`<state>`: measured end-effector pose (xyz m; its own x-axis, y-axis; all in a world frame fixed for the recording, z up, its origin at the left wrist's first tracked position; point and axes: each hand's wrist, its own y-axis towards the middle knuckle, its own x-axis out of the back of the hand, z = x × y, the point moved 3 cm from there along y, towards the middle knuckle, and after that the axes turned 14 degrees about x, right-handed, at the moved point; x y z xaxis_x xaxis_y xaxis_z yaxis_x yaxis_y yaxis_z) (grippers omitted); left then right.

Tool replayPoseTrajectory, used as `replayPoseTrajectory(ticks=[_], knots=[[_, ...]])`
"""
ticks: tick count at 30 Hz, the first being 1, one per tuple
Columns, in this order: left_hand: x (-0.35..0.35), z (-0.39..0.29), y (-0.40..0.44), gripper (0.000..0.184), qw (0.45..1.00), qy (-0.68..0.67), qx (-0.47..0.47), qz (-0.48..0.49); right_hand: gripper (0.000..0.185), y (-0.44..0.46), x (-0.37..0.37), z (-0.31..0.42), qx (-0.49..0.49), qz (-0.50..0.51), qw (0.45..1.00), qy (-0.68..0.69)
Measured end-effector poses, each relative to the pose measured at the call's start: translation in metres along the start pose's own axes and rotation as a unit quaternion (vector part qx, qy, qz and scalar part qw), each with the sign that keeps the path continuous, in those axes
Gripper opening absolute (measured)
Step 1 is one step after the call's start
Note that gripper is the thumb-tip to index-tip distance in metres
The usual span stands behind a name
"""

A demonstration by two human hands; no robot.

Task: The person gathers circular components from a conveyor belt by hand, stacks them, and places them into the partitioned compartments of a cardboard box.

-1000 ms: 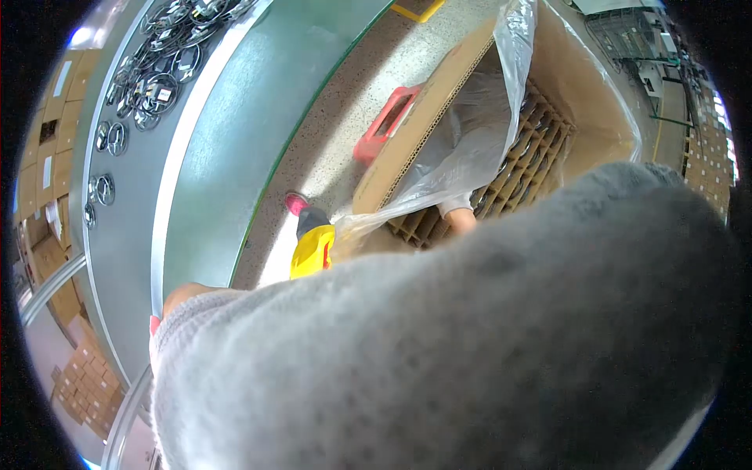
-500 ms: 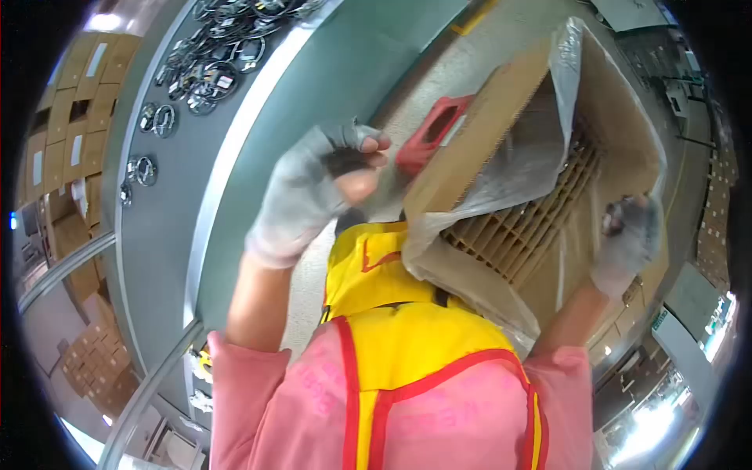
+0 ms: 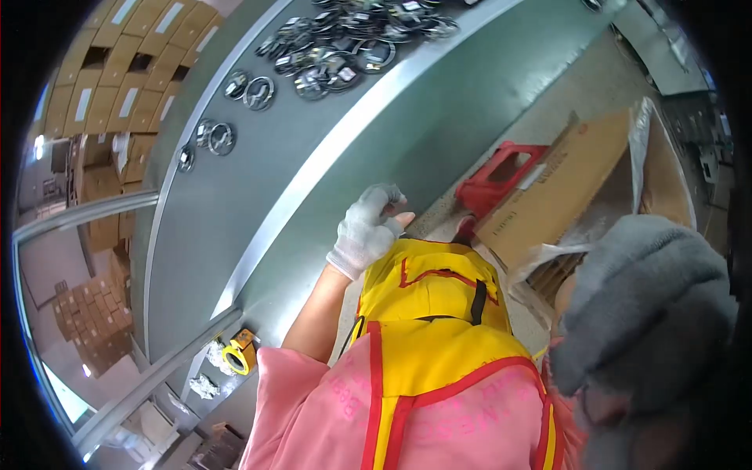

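Note:
My left hand [image 3: 366,229], in a pale glove with bare fingertips, hangs above the green surface's edge, its fingers loosely bent, thumb apart and nothing visible in it. Close to the camera at the right, my right hand [image 3: 646,301] looms large and blurred in a grey glove. Its fingers are curled together; whatever they hold is hidden. Behind it stands a cardboard box [image 3: 560,188] with a plastic liner [image 3: 641,157], its inside largely covered by the hand. Coiled dark cables [image 3: 337,70] lie heaped on the grey bench [image 3: 235,196], with several coils apart at the left.
A metal rail [image 3: 117,205] crosses the left side. Beyond the bench are stacked cartons [image 3: 117,78]. A red plastic object [image 3: 497,178] stands on the floor beside the box. At the lower left sits a yellow and black roll [image 3: 239,352] near crumpled pale material [image 3: 205,385].
The view has swung, shifting bench and box rightward. A grey glove covered much of the earliest frame. My right hand has come from beside the box up close to the camera.

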<state>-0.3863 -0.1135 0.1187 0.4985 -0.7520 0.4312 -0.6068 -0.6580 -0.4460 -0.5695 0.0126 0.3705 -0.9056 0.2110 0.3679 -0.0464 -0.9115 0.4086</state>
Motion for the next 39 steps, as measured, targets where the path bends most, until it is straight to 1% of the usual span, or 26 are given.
replayPoseTrajectory(ticks=[2,3,5,6,7,8,9,11,12,14,15,16,18,19,20,22,24,25,28,29,32,33,36,37,39], knots=[[0.024,0.019,-0.004,0.028,1.0,-0.003,0.013,-0.008,0.028,0.013,-0.013,0.0,0.024,0.032,0.999,0.007],[0.037,0.026,-0.005,0.029,1.0,-0.008,-0.005,-0.012,0.028,0.022,-0.02,0.0,0.038,0.049,0.998,0.009],[0.059,0.042,-0.007,0.029,0.999,-0.008,0.027,-0.034,0.027,0.039,-0.043,0.002,0.03,0.006,1.0,0.003],[0.069,0.05,-0.01,0.03,0.998,-0.007,0.047,-0.042,0.026,0.042,-0.065,0.009,0.003,-0.054,0.999,-0.001],[0.079,0.055,-0.012,0.028,0.997,-0.003,0.03,-0.077,0.025,0.049,-0.073,0.01,0.021,-0.03,0.999,0.005],[0.089,0.061,-0.012,0.028,0.996,-0.006,0.023,-0.084,0.024,0.056,-0.08,0.01,0.039,-0.006,0.999,0.012],[0.099,0.067,-0.013,0.028,0.996,-0.009,0.018,-0.086,0.023,0.066,-0.068,0.002,0.1,0.098,0.99,0.031],[0.112,0.083,-0.014,0.026,0.995,-0.039,-0.002,-0.089,0.022,0.082,-0.068,0.007,0.094,0.15,0.984,0.034],[0.116,0.091,-0.009,0.026,0.995,-0.033,-0.005,-0.092,0.022,0.09,-0.067,0.009,0.091,0.176,0.98,0.035],[0.125,0.104,-0.005,0.026,0.995,-0.022,-0.006,-0.095,0.02,0.094,-0.083,-0.017,0.03,0.053,0.997,0.052],[0.131,0.107,-0.003,0.025,0.995,-0.041,0.071,-0.055,0.021,0.092,-0.095,-0.036,-0.01,-0.007,0.998,0.068],[0.137,0.097,-0.001,0.026,0.995,-0.014,0.068,-0.075,0.022,0.089,-0.107,-0.057,-0.047,-0.065,0.994,0.081],[0.143,0.109,0.02,0.028,0.99,0.051,0.063,-0.113,0.026,0.095,-0.119,-0.106,-0.091,-0.178,0.976,0.091],[0.144,0.116,0.033,0.029,0.986,0.07,0.052,-0.143,0.025,0.101,-0.119,-0.143,-0.163,-0.168,0.97,0.062],[0.146,0.123,0.048,0.029,0.98,0.091,0.041,-0.173,0.023,0.1,-0.119,-0.188,-0.169,-0.174,0.969,-0.034],[0.15,0.126,0.073,0.032,0.966,0.125,0.017,-0.226,0.031,0.082,-0.111,-0.277,-0.117,-0.095,0.972,-0.181],[0.153,0.12,0.1,0.037,0.949,0.151,-0.013,-0.276,0.043,0.076,-0.119,-0.314,-0.088,-0.025,0.928,-0.361],[0.155,0.108,0.109,0.048,0.954,0.138,0.028,-0.264,0.048,0.077,-0.123,-0.329,-0.074,0.01,0.893,-0.445],[0.151,0.095,0.153,0.058,0.949,0.133,0.003,-0.286,0.062,0.084,-0.133,-0.372,-0.166,0.057,0.877,-0.447],[0.149,0.093,0.17,0.066,0.946,0.14,-0.003,-0.292,0.066,0.089,-0.137,-0.376,-0.176,0.043,0.874,-0.451],[0.137,0.079,0.211,0.071,0.933,0.165,-0.023,-0.319,0.072,0.098,-0.148,-0.404,-0.146,-0.003,0.852,-0.502],[0.134,0.074,0.221,0.076,0.932,0.187,-0.026,-0.309,0.068,0.102,-0.153,-0.411,-0.136,-0.005,0.861,-0.49],[0.134,0.074,0.242,0.076,0.928,0.243,-0.006,-0.282,0.06,0.123,-0.185,-0.41,-0.152,-0.017,0.847,-0.509],[0.139,0.074,0.242,0.075,0.927,0.254,-0.011,-0.276,0.054,0.127,-0.198,-0.415,-0.158,-0.018,0.853,-0.498],[0.156,0.08,0.234,0.075,0.923,0.279,-0.016,-0.265,0.054,0.14,-0.222,-0.409,-0.135,0.003,0.861,-0.49]])
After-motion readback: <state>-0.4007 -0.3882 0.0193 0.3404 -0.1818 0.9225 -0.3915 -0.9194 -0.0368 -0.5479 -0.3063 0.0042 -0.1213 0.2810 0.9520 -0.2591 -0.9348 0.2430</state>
